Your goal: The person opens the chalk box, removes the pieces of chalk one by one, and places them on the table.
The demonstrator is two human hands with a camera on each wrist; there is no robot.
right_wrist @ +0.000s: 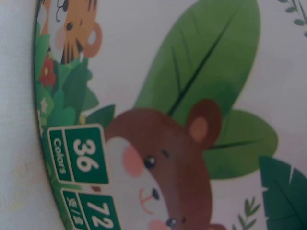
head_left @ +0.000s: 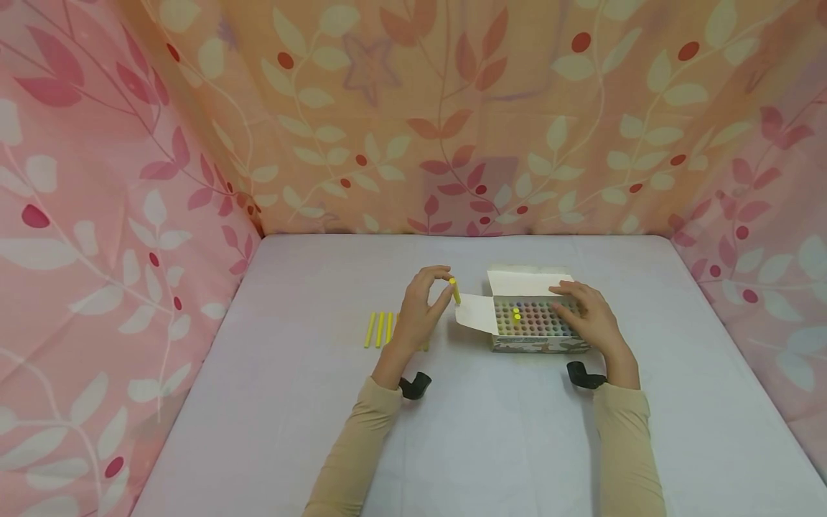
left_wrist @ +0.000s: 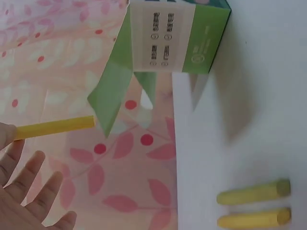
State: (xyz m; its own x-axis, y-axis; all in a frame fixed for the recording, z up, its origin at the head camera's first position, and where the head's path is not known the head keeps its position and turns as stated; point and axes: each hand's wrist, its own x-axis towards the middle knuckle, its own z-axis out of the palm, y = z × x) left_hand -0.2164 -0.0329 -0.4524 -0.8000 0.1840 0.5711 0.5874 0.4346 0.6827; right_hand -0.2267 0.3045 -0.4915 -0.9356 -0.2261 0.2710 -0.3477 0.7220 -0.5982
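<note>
My left hand (head_left: pixel 416 312) pinches one yellow chalk stick (head_left: pixel 455 291) near its end, between thumb and index finger. The stick is held up by the side flap (head_left: pixel 476 313) of a chalk box (head_left: pixel 539 345); in the left wrist view the other fingers are spread. The box stands with its lid raised, filled with many colored chalks in rows. Two yellow chalks (head_left: pixel 517 317) stick up above the rest. My right hand (head_left: pixel 591 316) rests over the box's right end, thumb across the chalk tops and fingers towards the back; it hides that end.
Several yellow chalk sticks (head_left: pixel 379 331) lie side by side on the white table (head_left: pixel 258 402), partly behind my left hand. Floral cloth (head_left: pixel 452 129) hangs along the back and both sides. A black wrist mount (head_left: pixel 416 386) sits on the left wrist.
</note>
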